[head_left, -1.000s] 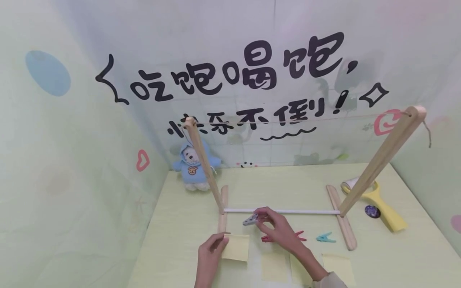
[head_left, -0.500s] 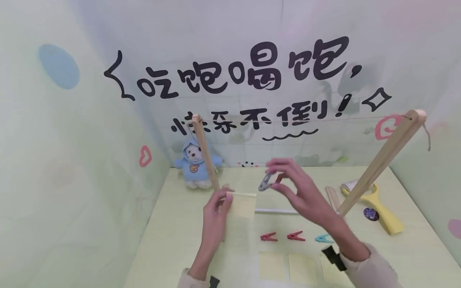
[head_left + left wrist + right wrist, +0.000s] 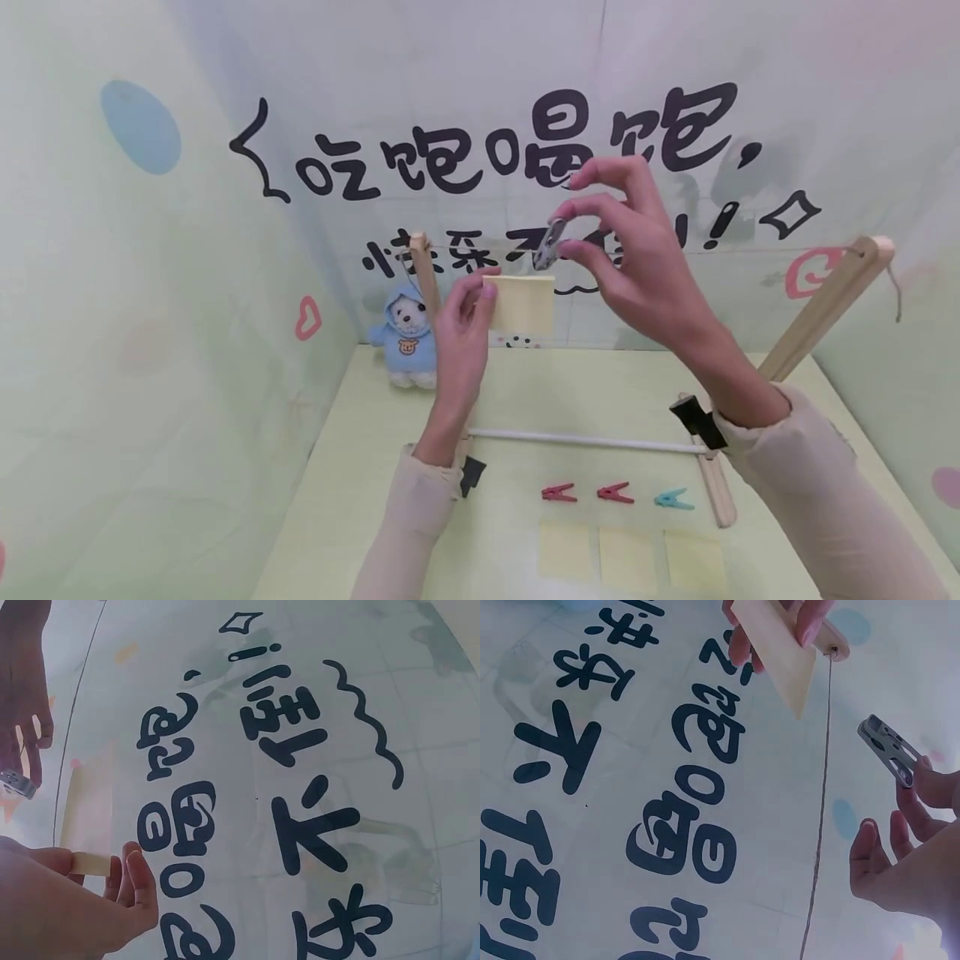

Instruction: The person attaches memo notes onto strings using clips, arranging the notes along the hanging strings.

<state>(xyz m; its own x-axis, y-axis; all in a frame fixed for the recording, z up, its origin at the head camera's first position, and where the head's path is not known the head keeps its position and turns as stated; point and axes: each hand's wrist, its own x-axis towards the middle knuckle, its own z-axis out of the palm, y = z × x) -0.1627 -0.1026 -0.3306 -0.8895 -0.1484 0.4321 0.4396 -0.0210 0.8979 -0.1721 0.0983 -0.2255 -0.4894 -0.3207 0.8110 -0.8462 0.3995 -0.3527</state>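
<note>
My left hand [image 3: 463,342] pinches a pale yellow paper square [image 3: 525,307] by its left edge, its top strip folded over. Between the thumb and index finger of my right hand [image 3: 648,279] is a grey clothespin [image 3: 550,244], held just above the paper's top right corner in the head view. A thin string [image 3: 821,825] runs between two wooden posts; in the right wrist view it passes between the paper and the clothespin, apart from the clothespin. Whether the paper touches the string cannot be told. In the left wrist view the clothespin [image 3: 16,784] is partly cut off.
The left post [image 3: 425,271] and right post [image 3: 832,304] rise from feet joined by a white rod [image 3: 585,438]. Two red clothespins [image 3: 616,492], a teal clothespin [image 3: 674,499] and three paper squares [image 3: 564,550] lie in front. A blue-hooded plush toy [image 3: 408,337] sits behind the left post.
Both hands have risen from the table to about string height, carrying the paper square and the grey clothespin. The clothespin has come closer to the paper's top edge.
</note>
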